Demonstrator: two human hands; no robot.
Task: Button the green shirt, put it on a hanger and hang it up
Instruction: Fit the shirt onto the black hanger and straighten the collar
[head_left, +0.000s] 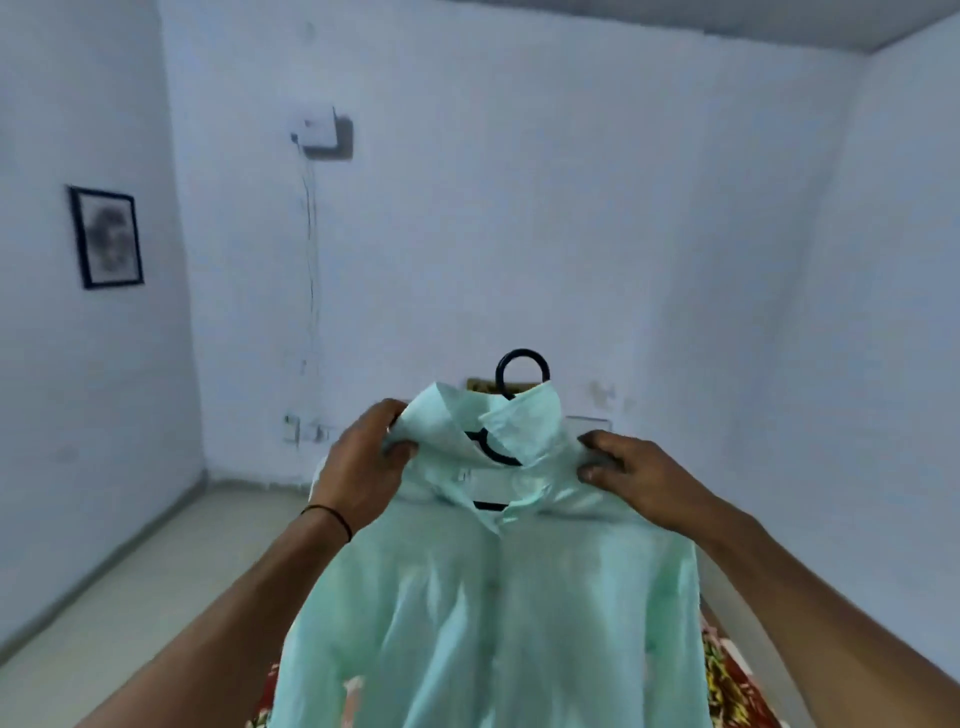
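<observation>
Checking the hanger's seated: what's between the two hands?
Head view: the green shirt collar, with the black hanger inside it, between left hand and right hand.

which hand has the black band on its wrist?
The left hand: a black thread band circles its wrist while it pinches the collar of the green shirt. The right hand, gripping the shirt's shoulder, has a bare wrist.

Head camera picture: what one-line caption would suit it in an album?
A person's left hand and right hand hold a green shirt at the collar and shoulder, draped on a black hanger.
</observation>
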